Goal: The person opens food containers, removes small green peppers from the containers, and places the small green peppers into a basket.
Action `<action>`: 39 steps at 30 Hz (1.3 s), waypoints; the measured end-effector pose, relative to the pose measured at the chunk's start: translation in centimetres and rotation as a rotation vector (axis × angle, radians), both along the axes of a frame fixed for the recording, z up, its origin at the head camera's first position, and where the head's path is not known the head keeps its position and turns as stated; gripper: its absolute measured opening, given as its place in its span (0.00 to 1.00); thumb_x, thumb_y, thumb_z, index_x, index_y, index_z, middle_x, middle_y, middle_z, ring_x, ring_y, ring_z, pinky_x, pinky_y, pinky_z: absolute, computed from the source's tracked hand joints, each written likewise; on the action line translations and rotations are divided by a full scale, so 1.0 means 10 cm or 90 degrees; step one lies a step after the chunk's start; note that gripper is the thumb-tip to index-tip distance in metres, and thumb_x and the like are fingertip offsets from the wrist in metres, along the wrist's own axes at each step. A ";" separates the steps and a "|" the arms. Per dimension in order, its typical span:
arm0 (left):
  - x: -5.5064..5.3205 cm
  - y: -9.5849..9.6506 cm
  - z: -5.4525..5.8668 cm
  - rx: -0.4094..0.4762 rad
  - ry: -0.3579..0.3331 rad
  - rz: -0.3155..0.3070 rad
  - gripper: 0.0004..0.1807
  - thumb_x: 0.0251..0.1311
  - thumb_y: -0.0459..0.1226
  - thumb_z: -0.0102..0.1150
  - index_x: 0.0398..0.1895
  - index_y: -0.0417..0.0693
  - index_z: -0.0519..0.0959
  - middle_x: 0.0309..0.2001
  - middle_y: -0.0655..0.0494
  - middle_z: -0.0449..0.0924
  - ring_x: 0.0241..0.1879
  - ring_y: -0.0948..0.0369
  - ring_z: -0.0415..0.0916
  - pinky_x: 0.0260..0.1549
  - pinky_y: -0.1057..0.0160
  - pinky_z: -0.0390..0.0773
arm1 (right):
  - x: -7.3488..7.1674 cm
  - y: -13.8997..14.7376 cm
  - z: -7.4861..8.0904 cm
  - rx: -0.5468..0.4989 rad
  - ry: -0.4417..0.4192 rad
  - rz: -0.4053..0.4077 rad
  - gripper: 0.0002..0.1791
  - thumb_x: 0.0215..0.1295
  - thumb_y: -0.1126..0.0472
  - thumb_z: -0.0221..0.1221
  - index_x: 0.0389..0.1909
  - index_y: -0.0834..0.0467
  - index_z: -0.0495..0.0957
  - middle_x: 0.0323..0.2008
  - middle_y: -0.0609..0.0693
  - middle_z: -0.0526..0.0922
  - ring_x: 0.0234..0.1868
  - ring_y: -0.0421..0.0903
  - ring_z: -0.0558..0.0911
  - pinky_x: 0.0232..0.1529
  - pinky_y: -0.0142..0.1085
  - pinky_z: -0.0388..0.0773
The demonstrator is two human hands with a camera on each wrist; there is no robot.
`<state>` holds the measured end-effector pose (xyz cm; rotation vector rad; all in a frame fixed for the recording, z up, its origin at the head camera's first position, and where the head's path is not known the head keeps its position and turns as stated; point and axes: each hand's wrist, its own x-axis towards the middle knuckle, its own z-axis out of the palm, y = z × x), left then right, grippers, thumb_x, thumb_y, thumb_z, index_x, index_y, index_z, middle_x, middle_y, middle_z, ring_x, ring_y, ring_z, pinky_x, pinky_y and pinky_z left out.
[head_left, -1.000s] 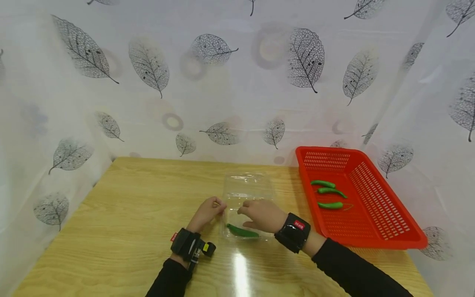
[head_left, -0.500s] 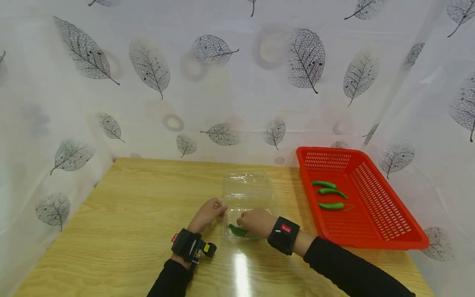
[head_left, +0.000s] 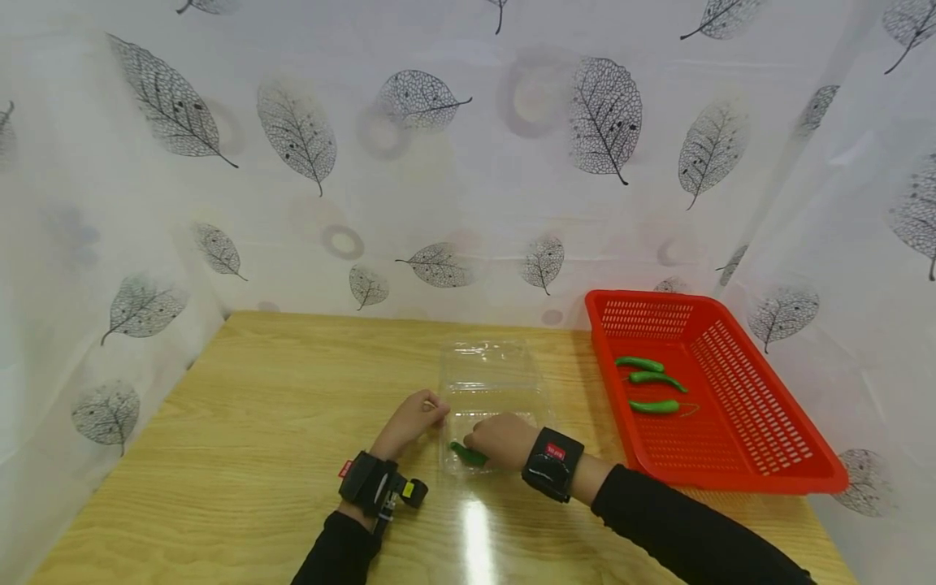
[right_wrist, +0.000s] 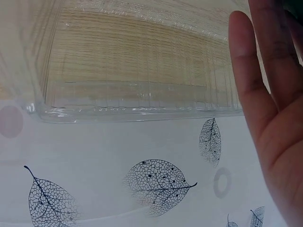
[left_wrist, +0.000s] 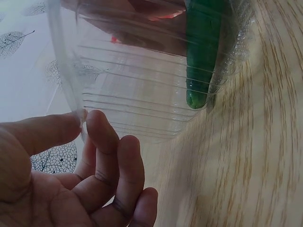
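Note:
A clear plastic clamshell box (head_left: 496,404) lies open on the wooden table. My left hand (head_left: 412,418) pinches its left rim between thumb and forefinger; the pinch also shows in the left wrist view, with the other fingers curled below. Inside the box's near part lies a dark green pepper (left_wrist: 202,52), seen through the clear wall. My right hand (head_left: 503,440) reaches into the box and holds the pepper's right part, its fingers over it. In the right wrist view only some fingers show at the right edge, and the pepper is mostly out of frame.
A red plastic basket (head_left: 819,455) stands at the right of the table, with several lighter green chili peppers (head_left: 656,406) in its left part. A white curtain (head_left: 468,187) printed with leaves hangs behind and at both sides. Light glares on the table (head_left: 292,382) near its front edge.
My right hand has moved left and down from above the box onto the dark green pepper, covering its right end. My left hand has stayed at the box's rim.

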<state>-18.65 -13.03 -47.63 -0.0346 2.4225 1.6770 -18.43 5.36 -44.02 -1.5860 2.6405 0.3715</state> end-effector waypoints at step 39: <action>0.01 -0.02 0.01 -0.002 -0.006 -0.013 0.09 0.65 0.37 0.53 0.33 0.39 0.70 0.30 0.47 0.80 0.31 0.61 0.74 0.31 0.67 0.67 | -0.03 0.79 1.27 -0.243 0.086 -0.081 0.13 0.48 0.63 0.70 0.36 0.52 0.82 0.28 0.44 0.78 0.26 0.38 0.75 0.27 0.31 0.74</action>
